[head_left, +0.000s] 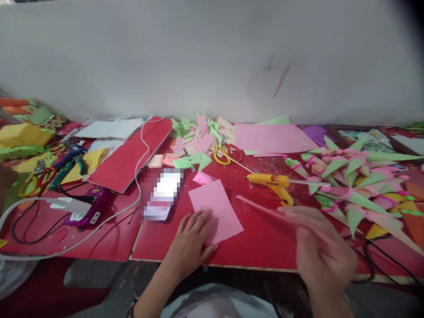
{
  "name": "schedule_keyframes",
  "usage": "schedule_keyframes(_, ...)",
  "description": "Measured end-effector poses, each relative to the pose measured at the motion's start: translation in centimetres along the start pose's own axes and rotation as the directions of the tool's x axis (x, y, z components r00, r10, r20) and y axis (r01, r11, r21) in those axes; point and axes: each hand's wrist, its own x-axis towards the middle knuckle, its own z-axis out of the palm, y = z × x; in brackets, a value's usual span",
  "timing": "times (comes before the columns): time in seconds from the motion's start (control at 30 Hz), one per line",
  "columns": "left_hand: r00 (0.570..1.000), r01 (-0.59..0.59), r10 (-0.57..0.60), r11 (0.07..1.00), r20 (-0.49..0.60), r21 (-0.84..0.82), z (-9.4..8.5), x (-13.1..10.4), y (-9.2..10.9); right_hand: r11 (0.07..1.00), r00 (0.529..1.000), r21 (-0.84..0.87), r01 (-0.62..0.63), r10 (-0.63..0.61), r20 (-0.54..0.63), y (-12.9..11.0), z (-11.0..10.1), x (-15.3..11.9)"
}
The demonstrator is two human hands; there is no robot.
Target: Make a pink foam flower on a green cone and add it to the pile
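My left hand (195,238) lies with its fingers spread on the lower left part of a pink paper sheet (220,205), which is flat on the red table. Over the table's front edge at the right, my right hand (319,247) is closed around a thin pink strip (261,210). The strip is blurred and points to the upper left, its far end near the sheet's right side. Just beyond the strip lies a yellow glue gun (273,181) with a clear glue stick in its back.
A phone (164,192) lies left of the sheet. Paper scraps (198,137) and yellow-handled scissors (221,155) are behind it. Many green and pink paper cones (354,176) fill the right side. At the left are a purple power strip (91,207), cables and pliers (68,170).
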Motion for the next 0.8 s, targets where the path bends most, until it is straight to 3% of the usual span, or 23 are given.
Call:
schedule_keyframes(0.03,1.000,0.014,-0.014,1.000,0.001,0.002,0.1,0.1,-0.2,0.987,0.980,-0.001,0.159,-0.158,0.120,-0.4,-0.1,0.1)
schedule_keyframes(0.1,0.999,0.044,-0.044,0.999,-0.007,0.007,0.3,0.3,-0.6,0.925,0.859,-0.002,0.380,-0.352,0.372,-0.3,0.1,0.0)
schedule_keyframes(0.2,0.998,0.060,-0.059,0.998,-0.032,0.023,0.2,0.5,-1.0,0.860,0.702,-0.069,0.505,-0.363,0.613,1.1,1.3,-0.7)
schedule_keyframes(0.27,0.996,0.077,-0.074,0.996,-0.048,0.045,0.1,0.5,-1.1,0.853,0.647,-0.112,0.509,-0.294,0.703,2.4,2.0,-1.5)
schedule_keyframes(0.43,0.986,0.139,-0.127,0.984,-0.110,0.111,0.3,0.6,-1.4,0.890,0.579,-0.163,0.426,-0.129,0.805,4.3,2.0,-2.7)
schedule_keyframes(0.63,0.998,-0.028,0.033,0.996,-0.052,0.088,0.1,1.0,-1.1,0.938,0.472,-0.126,0.324,-0.044,0.881,5.2,0.3,-1.4)
schedule_keyframes(0.8,0.997,-0.074,0.075,0.996,0.032,-0.045,0.0,1.8,-0.1,0.953,0.404,-0.083,0.292,-0.044,0.914,5.5,0.1,-0.4)
